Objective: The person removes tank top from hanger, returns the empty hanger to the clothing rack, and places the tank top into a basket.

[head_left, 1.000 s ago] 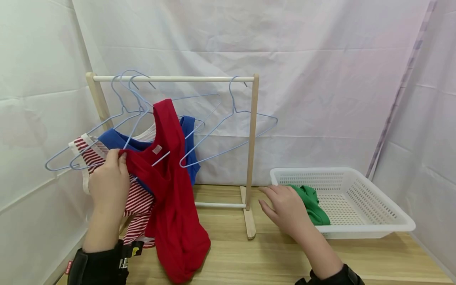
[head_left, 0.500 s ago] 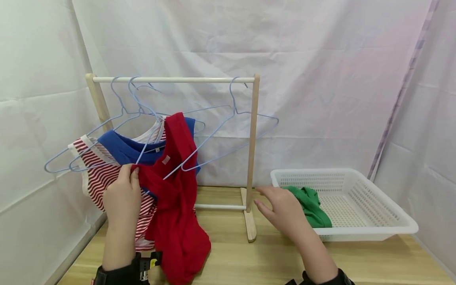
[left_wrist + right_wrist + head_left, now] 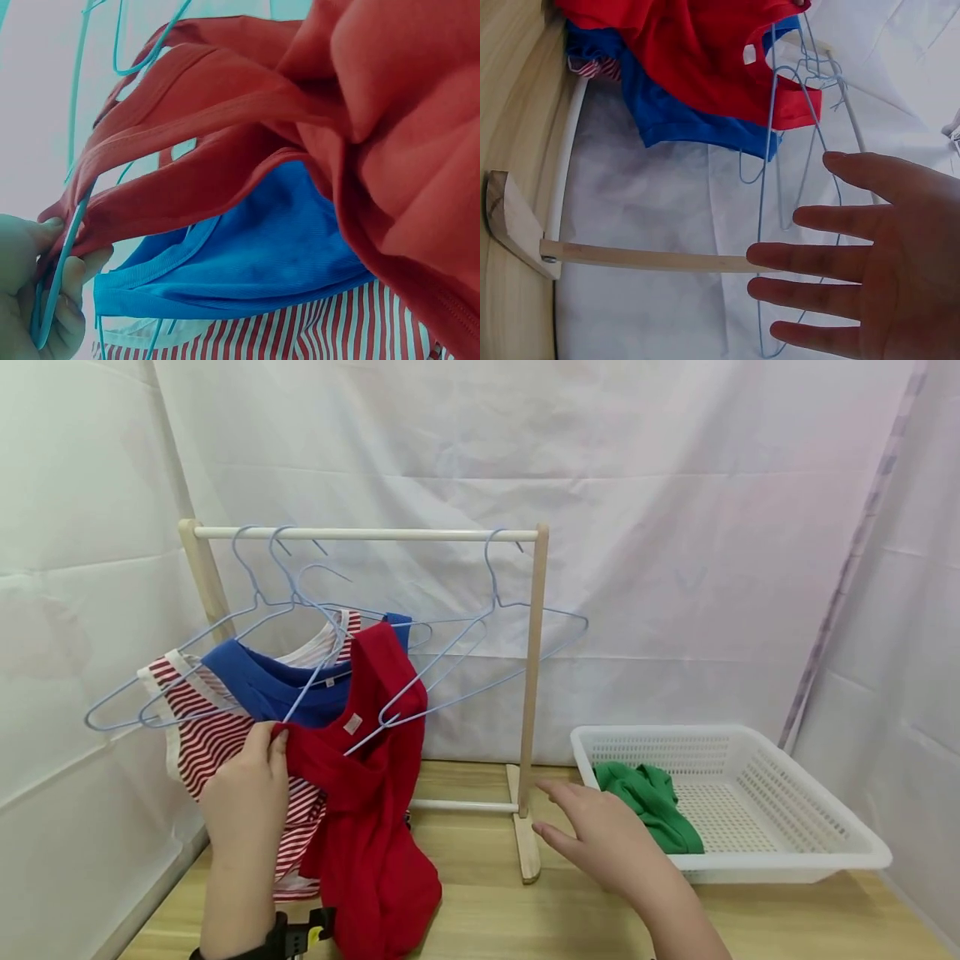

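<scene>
Garment [image 3: 378, 827], red and sleeveless, hung before the rack [image 3: 528, 727], a hanger [image 3: 72, 236] partly inside it, hook off the rail [image 3: 405, 535]. Left hand [image 3: 243, 797], raised, pinched a shoulder edge together with the hanger's end. Right hand [image 3: 600, 831] hovered near the basket [image 3: 780, 862], fingers spread apart. Counted four hangers, three hooked on the rail; one blue top [image 3: 277, 689] and one striped top [image 3: 206, 727] hung behind the red; one green cloth [image 3: 652, 810] lay against the basket's left wall. Long rail stretch separated the left pair of hooks from the right one; counter [image 3: 483, 868] showed between rack foot and basket.
</scene>
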A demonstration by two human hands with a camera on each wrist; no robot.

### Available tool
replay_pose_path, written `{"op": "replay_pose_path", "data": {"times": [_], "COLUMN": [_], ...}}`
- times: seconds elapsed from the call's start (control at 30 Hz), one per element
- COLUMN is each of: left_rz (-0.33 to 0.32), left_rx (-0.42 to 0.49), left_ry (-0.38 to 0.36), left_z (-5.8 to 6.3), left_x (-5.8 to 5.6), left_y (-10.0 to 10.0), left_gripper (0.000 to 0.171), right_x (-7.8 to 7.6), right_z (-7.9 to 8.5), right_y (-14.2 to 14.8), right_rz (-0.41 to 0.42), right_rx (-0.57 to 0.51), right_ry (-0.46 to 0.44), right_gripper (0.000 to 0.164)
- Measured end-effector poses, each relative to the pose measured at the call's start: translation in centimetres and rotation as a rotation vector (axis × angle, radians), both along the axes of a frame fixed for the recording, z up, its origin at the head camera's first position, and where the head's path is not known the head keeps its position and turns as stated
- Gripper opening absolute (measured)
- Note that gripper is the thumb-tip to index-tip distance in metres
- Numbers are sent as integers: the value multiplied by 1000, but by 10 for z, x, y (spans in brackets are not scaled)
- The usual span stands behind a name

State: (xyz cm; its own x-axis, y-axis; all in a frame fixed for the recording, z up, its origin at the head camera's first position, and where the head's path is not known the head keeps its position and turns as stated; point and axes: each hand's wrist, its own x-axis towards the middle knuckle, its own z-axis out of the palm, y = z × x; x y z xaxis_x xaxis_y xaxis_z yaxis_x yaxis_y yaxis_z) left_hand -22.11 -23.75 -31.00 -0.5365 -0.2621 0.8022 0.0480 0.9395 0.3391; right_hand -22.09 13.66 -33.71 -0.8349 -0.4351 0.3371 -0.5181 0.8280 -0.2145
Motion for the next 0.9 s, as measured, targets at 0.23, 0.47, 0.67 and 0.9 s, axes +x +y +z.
{"op": "replay_pose_path", "data": {"times": [0.23, 0.47, 0.67, 0.9], "left_rz": [-85, -147, -176, -244], "left_rx": [87, 152, 139, 115], "left_ry": [-157, -344, -387, -467], "left_z": [2, 1, 1, 1], "left_x": [5, 5, 8, 10], "left_y": [-7, -17, -26, -34], "left_gripper": [24, 34, 35, 38], "right_x": [6, 6, 4, 2], "right_z": [2, 4, 5, 6], "right_y": [-3, -2, 1, 5], "right_rz": [0, -3, -23, -36], "right_rx": [24, 14, 23, 9], "right_ry": [-8, -32, -51, -78], "right_gripper": [52, 53, 55, 55]}}
